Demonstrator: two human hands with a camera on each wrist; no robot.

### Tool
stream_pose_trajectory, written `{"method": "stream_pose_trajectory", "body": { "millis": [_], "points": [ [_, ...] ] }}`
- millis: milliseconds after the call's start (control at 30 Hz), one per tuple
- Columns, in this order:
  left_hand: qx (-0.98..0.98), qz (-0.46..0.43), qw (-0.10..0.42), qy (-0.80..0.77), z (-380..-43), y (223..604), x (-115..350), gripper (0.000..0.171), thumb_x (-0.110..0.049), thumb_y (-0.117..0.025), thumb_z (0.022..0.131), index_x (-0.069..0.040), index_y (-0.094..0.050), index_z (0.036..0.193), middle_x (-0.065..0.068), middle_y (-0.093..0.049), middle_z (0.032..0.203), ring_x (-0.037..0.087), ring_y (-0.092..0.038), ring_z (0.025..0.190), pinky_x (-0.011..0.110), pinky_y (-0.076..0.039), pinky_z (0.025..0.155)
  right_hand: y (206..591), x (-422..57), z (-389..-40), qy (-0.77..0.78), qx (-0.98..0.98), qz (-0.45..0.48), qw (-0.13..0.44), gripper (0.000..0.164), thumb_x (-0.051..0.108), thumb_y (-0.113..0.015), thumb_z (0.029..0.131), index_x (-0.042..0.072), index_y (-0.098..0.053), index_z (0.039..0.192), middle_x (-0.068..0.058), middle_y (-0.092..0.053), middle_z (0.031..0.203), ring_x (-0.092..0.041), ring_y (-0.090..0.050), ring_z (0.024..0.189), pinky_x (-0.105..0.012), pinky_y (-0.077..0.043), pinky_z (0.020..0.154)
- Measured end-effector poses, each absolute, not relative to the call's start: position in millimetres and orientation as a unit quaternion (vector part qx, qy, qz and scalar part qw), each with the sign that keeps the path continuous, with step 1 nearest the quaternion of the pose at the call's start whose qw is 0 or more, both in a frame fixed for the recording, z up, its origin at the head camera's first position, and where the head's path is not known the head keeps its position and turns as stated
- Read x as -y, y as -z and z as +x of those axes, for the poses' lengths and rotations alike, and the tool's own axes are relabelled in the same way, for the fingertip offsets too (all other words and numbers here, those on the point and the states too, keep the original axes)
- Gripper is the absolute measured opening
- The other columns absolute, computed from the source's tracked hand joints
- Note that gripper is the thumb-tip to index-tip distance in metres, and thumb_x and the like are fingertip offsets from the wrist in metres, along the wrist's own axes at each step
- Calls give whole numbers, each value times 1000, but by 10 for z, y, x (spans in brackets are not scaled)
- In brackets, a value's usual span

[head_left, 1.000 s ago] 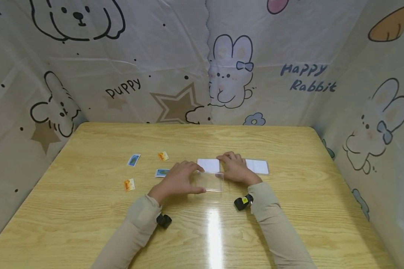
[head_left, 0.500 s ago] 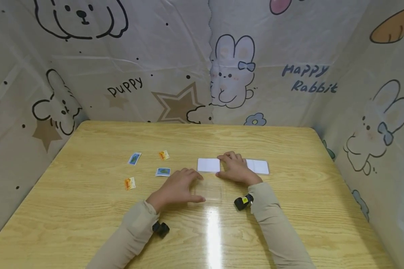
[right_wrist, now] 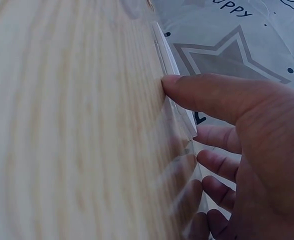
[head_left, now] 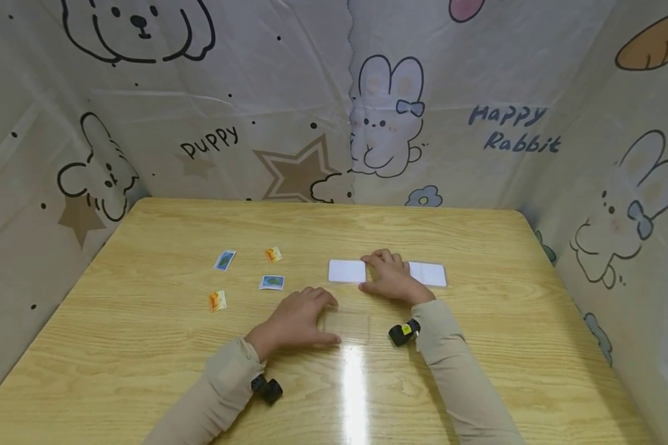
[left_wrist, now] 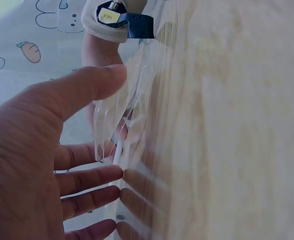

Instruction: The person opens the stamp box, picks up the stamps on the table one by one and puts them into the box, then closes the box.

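Yellow wood-grain table [head_left: 117,352]; off-white backdrop [head_left: 289,74] with black-outlined rabbits [head_left: 388,127] and brown stars [head_left: 299,170]. Left of centre, two blue-and-green cards [head_left: 271,282], two orange-and-yellow cards [head_left: 218,301]; right of centre, white rectangles [head_left: 347,271]; below centre, a colourless transparent case [head_left: 352,326]. Beige sleeves [head_left: 225,383] at bottom.

The left hand [left_wrist: 27,155] fills the lower left part. Its thumb and index finger hold a clear box [left_wrist: 104,127], which is seen nearly from its edge, somewhat tilted to the table [left_wrist: 237,125]. The other three fingers are spread below, and their tips meet dark reflections on the shiny wood. The table takes the right side, with its grain rather blurred. Behind the thumb one can see part of the right hand [left_wrist: 101,50], a light sleeve [left_wrist: 98,31] and a black device [left_wrist: 140,26] with a yellow label [left_wrist: 109,16]. At upper left, the pale cloth [left_wrist: 9,32] shows a printed carrot [left_wrist: 29,51].
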State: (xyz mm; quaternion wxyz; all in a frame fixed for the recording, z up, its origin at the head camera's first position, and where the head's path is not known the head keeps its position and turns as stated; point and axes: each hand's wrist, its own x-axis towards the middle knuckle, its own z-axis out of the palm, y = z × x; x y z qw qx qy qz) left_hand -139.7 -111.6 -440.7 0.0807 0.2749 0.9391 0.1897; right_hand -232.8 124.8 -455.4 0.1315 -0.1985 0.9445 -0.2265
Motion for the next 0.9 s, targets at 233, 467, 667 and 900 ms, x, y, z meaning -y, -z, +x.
{"method": "stream_pose_trajectory", "body": {
  "millis": [233, 467, 667, 900],
  "points": [
    [-944, 291, 56, -147, -1367, 4430, 1108, 66, -63, -71, 74, -14, -59, 117, 2, -58, 127, 21, -54, 113, 39, -48, 85, 4555, -1256, -2332, 226, -945, -199, 131, 67, 39, -69, 87, 14, -44, 144, -16, -33, 148, -38, -32, 126, -56, -25, 102],
    [-946, 294, 53, -124, -1354, 4472, 1100, 70, -64, -71, 74, -12, -59, 119, 1, -55, 128, 20, -51, 119, 40, -46, 89, 4528, -1239, -2302, 233, -943, -194, 134, 67, 37, -68, 87, 13, -44, 144, -17, -34, 147, -39, -32, 127, -55, -26, 102],
    [-945, 297, 58, -123, -1352, 4478, 1093, 71, -66, -69, 74, -13, -58, 120, 0, -55, 128, 20, -51, 118, 40, -46, 89, 4543, -1243, -2301, 231, -944, -195, 133, 67, 38, -68, 87, 14, -43, 145, -17, -34, 147, -38, -31, 128, -55, -26, 102],
    [-942, 294, 62, -147, -1343, 4435, 1083, 72, -64, -70, 75, -13, -57, 123, 4, -57, 129, 23, -53, 119, 42, -48, 91, 4534, -1267, -2301, 261, -936, -199, 124, 69, 35, -70, 87, 14, -41, 146, -18, -31, 149, -40, -30, 133, -59, -22, 108]
  ]
}}
